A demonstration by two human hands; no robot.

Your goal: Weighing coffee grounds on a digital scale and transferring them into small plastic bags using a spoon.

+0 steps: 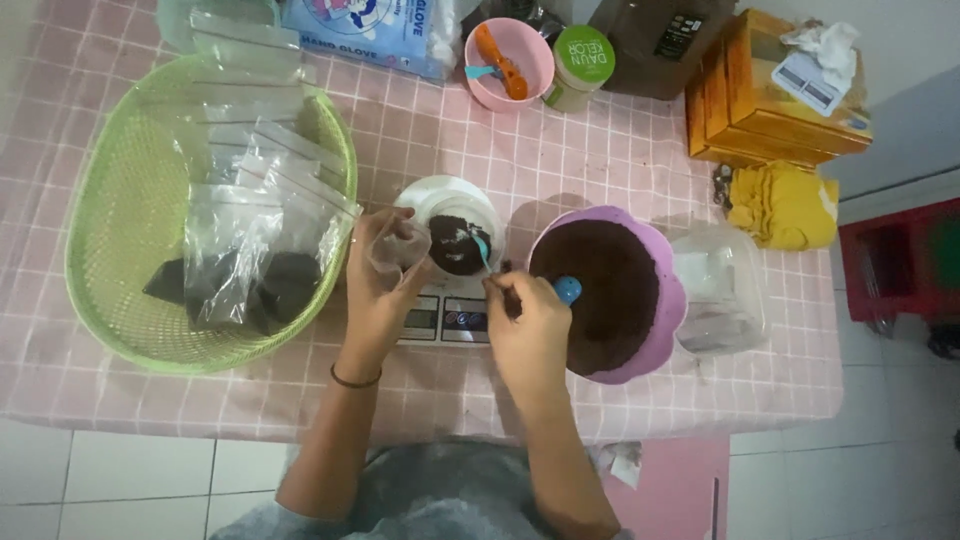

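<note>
My left hand (378,285) holds a small clear plastic bag (398,248) open beside a white bowl (478,210) of dark brown powder that sits on a small digital scale (445,318). My right hand (530,325) grips a light blue spoon (478,250), whose tip rests in the powder in the white bowl. Directly right of my right hand stands a purple bowl (668,300) filled with the same dark powder.
A green mesh basket (110,230) at left holds several clear zip bags, some filled with dark powder. Behind are a pink bowl (535,60) with an orange spoon, a green-lidded jar (580,62), orange boxes (770,100), a yellow cloth (785,205) and a clear container (725,290).
</note>
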